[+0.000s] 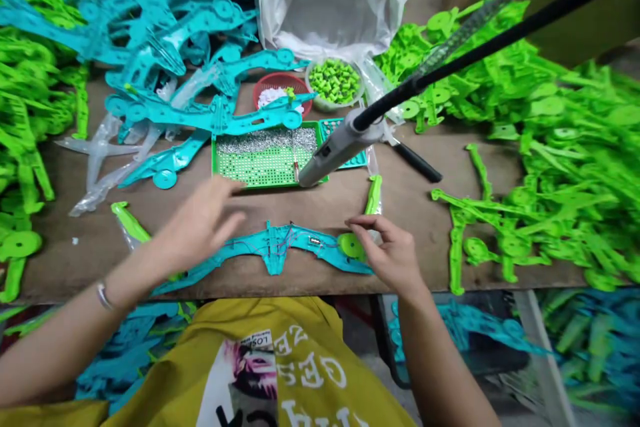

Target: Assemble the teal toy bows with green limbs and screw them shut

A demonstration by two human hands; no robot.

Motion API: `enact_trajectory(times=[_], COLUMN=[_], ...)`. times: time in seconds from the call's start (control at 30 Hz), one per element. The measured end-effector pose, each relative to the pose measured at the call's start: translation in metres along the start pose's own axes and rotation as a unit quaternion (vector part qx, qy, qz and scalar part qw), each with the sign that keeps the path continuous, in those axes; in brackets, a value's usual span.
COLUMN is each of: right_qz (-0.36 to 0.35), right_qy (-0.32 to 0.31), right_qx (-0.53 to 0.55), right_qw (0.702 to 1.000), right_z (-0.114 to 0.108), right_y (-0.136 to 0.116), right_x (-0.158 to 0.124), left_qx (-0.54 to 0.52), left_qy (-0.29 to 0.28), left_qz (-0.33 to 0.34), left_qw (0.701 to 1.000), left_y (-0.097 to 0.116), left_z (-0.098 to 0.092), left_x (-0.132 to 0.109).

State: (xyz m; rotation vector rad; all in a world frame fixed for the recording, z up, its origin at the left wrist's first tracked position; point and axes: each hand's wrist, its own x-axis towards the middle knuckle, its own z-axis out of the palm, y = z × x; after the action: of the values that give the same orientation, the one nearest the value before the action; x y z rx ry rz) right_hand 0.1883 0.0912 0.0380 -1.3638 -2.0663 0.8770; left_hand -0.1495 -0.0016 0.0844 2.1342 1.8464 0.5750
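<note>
On the near tabletop [434,270], the turquoise frame [275,250] looks wired but uncovered, left hand [196,220] loosely spread, right hand [395,253] curled, hold unclear.

Yellow shirt [285,363]: "LOSE" readable; larger letters unclear.

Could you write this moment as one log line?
Left hand: blurred, fingers apart, near green tray | Right hand: at round green piece, grip unclear | Between hands: blue frame on brown table

White plastic bag [333,3] — cardboard box [585,33] to its right
</note>
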Motion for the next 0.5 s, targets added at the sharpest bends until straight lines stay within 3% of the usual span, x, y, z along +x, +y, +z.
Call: enact_trajectory(times=[0.07, 0.2, 0.3, 0.5], right_qz=[-0.014, -0.039, -0.079, -0.124], right_qy=[-0.029, -0.048, -0.119, -0.242], right_qx=[-0.003, 0.005, 0.009, -0.033], right_qw=[0.999, 0.998, 0.990, 0.962], right_z=[0.005, 0.019, 0.034, 0.061], right_y=[-0.002, -0.014, -0.027, -0.045], right_x=[-0.003, 0.000, 0.011, 0.030], left_qx=[-0.046, -0.104, -0.129, -0.208], left_qy=[-0.050, -0.055, -0.044, -0.087], left_qz=[0.015, -0.053, -0.076, -0.112], left_qw=[0.998, 0.992, 0.988, 0.968], left_y=[0.030, 0.058, 0.064, 0.056], left_z=[0.026, 0.061, 0.065, 0.059], left_x=[-0.025, -0.040, -0.036, -0.031])
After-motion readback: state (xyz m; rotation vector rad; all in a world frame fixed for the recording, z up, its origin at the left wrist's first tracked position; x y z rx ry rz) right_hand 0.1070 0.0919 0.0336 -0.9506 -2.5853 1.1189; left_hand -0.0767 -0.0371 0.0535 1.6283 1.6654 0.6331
